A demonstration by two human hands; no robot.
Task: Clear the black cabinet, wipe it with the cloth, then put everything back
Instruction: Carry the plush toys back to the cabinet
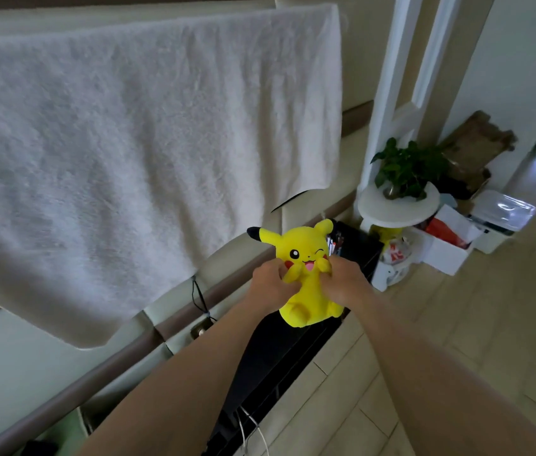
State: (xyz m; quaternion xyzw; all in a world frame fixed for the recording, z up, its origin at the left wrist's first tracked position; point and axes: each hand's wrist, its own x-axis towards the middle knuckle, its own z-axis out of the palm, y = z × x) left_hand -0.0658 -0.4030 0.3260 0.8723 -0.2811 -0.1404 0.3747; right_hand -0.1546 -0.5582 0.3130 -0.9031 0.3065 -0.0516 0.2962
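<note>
My left hand and my right hand are both clenched into the soft sides of the yellow plush toy with black-tipped ears, fingers sunk into the fabric at its arms, just right of the frame's centre. The toy sits upright at or just above the top of the long black cabinet, which runs from lower centre toward the middle right; I cannot tell whether its feet touch. Because I am pinching only stuffing, the toy could slip or tip. Just behind it stand some small upright items I could knock over. White cables trail at the cabinet's near end and could snag my arm.
</note>
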